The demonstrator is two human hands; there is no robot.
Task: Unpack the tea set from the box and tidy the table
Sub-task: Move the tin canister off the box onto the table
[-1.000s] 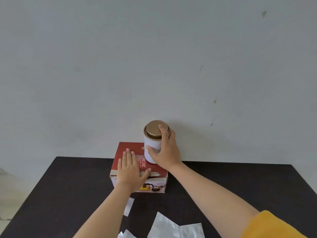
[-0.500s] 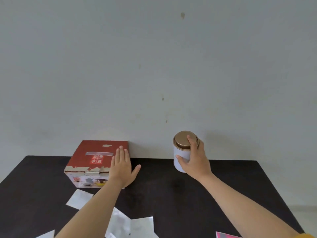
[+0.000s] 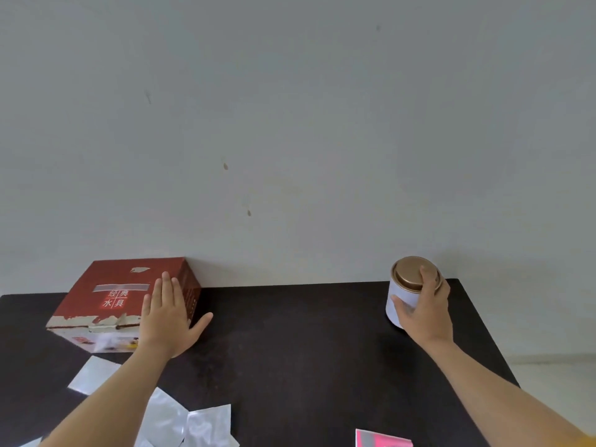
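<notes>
Against a pale grey wall (image 3: 290,124) stands the dark bench (image 3: 290,343). At its far left sits the red box (image 3: 119,295), closed, contents unseen; the left hand (image 3: 167,321) lies flat on it, fingers straight. Near the far right corner the right hand (image 3: 422,314) grips a white tin (image 3: 398,301) with its gold lid on. Between them the benchtop is bare. Silver packets (image 3: 183,424) lie by the near edge.
</notes>
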